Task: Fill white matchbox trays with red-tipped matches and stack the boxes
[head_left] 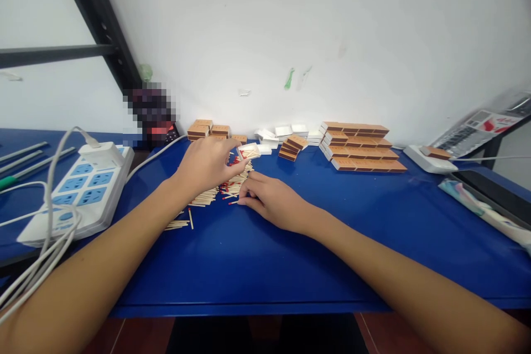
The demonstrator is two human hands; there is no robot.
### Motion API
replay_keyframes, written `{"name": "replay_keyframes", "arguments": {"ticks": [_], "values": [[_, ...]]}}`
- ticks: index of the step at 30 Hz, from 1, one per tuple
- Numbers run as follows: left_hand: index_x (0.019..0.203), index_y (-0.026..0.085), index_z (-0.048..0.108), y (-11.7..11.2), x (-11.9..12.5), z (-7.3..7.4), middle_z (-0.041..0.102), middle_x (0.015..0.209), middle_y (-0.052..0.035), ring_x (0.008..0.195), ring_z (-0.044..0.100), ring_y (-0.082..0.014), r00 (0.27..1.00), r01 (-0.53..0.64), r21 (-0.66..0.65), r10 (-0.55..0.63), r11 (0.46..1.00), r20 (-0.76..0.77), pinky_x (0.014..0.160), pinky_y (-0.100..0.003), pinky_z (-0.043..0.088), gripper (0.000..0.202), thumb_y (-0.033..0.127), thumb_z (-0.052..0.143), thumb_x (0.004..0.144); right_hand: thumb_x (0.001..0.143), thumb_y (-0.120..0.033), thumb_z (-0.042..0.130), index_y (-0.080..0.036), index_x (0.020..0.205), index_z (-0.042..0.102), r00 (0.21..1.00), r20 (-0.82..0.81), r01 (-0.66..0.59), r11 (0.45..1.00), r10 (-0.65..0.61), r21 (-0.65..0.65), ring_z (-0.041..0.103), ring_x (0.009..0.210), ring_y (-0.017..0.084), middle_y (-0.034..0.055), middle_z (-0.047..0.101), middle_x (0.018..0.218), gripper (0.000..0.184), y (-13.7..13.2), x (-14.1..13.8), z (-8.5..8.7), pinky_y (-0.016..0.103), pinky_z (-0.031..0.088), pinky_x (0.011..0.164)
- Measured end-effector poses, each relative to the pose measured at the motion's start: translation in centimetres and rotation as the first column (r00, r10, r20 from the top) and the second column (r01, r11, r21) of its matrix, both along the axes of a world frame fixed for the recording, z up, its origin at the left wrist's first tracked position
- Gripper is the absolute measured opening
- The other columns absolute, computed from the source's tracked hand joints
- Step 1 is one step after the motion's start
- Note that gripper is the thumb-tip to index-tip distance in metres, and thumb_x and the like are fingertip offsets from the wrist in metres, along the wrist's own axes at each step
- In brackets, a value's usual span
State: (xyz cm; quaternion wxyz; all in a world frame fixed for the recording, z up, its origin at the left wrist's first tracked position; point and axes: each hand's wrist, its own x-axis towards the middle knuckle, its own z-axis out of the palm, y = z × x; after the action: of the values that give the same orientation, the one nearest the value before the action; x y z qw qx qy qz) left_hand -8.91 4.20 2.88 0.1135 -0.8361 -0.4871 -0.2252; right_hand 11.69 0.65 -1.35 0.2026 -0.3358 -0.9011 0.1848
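My left hand [211, 163] grips a white matchbox tray [254, 150] by its end, between thumb and fingers, above a heap of matches. Several red-tipped matches lie inside this tray. Just to the right and nearer to me, my right hand [269, 199] has its thumb and fingers pinched together at the edge of the pile. A match [233, 202] with a red head pokes out from those fingertips. Loose matches [206, 197] spread over the blue table beneath and beside my left hand, which hides part of them.
Matchbox sleeves [207, 128] stand behind my left hand. White trays [284, 131] and a few brown sleeves [290, 147] lie at the wall. Stacked matchboxes [360, 149] stand right of them. A power strip [89, 188] with cables is at left, a phone [493, 193] at right.
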Motion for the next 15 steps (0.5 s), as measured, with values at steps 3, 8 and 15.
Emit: {"name": "replay_keyframes", "arguments": {"ticks": [3, 8, 15], "values": [[0.11, 0.017, 0.077, 0.0, 0.0, 0.0, 0.072, 0.068, -0.0036, 0.062, 0.063, -0.0197, 1.0, 0.007, 0.009, -0.007, 1.0, 0.01, 0.057, -0.03, 0.035, 0.032, 0.042, 0.07, 0.091, 0.103, -0.019, 0.062, -0.019, 0.096, 0.063, 1.0, -0.009, 0.01, 1.0, -0.009, 0.028, 0.057, 0.079, 0.015, 0.0046, 0.062, 0.102, 0.007, 0.1, -0.7, -0.3, 0.029, 0.043, 0.073], [0.114, 0.019, 0.077, 0.0, -0.1, -0.1, 0.072, 0.069, -0.0037, 0.063, 0.063, -0.0193, 1.0, 0.014, 0.029, -0.015, 0.999, 0.024, 0.057, -0.029, 0.035, 0.032, 0.039, 0.07, 0.089, 0.102, -0.02, 0.063, -0.02, 0.103, 0.062, 0.999, -0.032, -0.005, 0.997, 0.007, 0.072, 0.062, 0.089, 0.019, 0.0071, 0.066, 0.109, 0.002, 0.3, -1.3, -0.7, 0.033, 0.047, 0.08], [0.116, 0.017, 0.077, -0.1, 0.0, 0.0, 0.072, 0.069, -0.0035, 0.062, 0.062, -0.0193, 1.0, 0.004, -0.008, -0.004, 1.0, 0.002, 0.057, -0.031, 0.033, 0.035, 0.04, 0.07, 0.09, 0.105, -0.02, 0.059, -0.019, 0.099, 0.061, 1.0, 0.02, 0.004, 0.998, -0.005, 0.063, 0.063, 0.09, 0.02, 0.0085, 0.066, 0.108, 0.006, 0.3, -1.2, -0.6, 0.034, 0.048, 0.08]]}}
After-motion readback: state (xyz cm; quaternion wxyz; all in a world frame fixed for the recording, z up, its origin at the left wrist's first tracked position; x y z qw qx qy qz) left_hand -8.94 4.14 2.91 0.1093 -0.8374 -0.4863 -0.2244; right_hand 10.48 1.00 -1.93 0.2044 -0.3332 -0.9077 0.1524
